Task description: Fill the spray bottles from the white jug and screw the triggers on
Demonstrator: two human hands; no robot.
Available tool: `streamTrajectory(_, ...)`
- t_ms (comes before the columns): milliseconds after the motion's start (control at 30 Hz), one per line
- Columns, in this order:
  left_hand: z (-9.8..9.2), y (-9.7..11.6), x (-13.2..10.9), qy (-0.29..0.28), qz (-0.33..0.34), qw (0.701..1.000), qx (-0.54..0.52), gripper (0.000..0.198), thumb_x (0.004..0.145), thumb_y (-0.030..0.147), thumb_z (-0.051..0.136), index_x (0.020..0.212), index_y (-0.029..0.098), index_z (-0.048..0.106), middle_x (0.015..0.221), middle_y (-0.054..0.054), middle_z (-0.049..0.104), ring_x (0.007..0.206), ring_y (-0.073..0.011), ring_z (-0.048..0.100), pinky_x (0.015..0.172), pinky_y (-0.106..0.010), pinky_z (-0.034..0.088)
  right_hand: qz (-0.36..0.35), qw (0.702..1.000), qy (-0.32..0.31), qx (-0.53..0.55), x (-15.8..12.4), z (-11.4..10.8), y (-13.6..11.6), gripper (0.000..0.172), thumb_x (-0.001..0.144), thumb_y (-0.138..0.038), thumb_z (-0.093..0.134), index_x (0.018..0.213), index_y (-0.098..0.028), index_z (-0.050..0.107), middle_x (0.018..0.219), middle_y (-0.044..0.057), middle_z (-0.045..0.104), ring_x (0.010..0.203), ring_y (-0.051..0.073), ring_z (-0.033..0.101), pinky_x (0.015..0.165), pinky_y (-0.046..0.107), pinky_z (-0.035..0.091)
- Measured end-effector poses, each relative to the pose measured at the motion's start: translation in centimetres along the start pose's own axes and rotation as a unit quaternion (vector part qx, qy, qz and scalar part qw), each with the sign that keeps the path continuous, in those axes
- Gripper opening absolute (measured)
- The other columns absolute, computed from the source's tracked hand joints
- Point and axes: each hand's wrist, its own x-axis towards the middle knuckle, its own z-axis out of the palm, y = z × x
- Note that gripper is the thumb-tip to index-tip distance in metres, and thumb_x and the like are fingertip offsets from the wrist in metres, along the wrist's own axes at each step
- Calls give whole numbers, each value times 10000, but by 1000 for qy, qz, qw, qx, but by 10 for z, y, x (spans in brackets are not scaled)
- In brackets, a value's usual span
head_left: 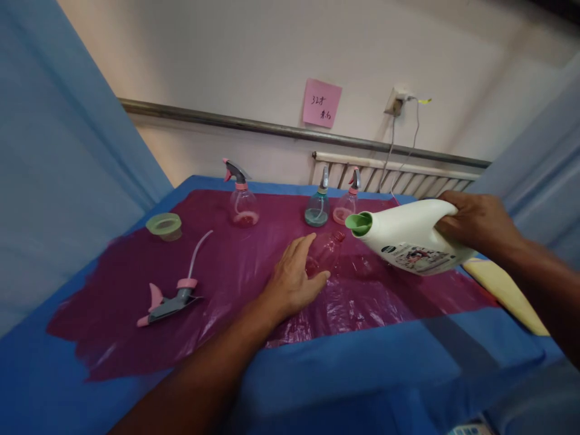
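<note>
My left hand (294,275) is curled around the base of a clear pink spray bottle (325,252), thumb on the near side and fingers on the far side. The bottle has no spray head on it and leans, its neck toward the right. My right hand (473,223) grips the handle of a white jug (412,235), tipped on its side with its green spout (360,223) just above and beside the bottle's neck. No liquid stream shows between them. A loose grey and pink spray head (174,302) with its tube lies to the left.
A pink-collared spray bottle (244,208), a teal one (317,208) and another pink one (347,205) stand at the back. A lidded green tub (165,225) sits at left. Purple plastic sheet (235,290) covers the blue table. A yellow cloth (512,296) lies at right.
</note>
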Motion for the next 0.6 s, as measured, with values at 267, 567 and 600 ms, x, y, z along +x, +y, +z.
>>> streamTrajectory(267, -1, 3, -1, -7, 13, 1000, 9, 851, 951, 321, 787, 1729, 224, 457, 1737, -169, 548, 1634, -390, 519, 1372, -622, 442, -46, 991, -11, -128, 9, -2, 8, 415, 779, -540, 510, 966, -294, 788, 863, 87, 813, 746, 285, 681, 650, 350, 379)
streamTrajectory(567, -2, 4, -2, -16, 17, 1000, 16, 868, 963, 336, 775, 1758, 229, 444, 1732, -152, 547, 1620, -377, 516, 1371, -596, 441, -73, 983, -30, -166, 14, -21, -1, 392, 757, -532, 494, 919, -289, 756, 849, 86, 795, 764, 289, 692, 648, 351, 373)
streamTrajectory(600, -2, 4, -2, -15, 17, 1000, 18, 869, 961, 333, 779, 1757, 227, 446, 1721, -153, 554, 1611, -376, 524, 1368, -593, 444, -75, 982, -30, -172, 15, -22, -1, 386, 765, -537, 493, 913, -291, 751, 846, 84, 790, 752, 286, 680, 643, 351, 366)
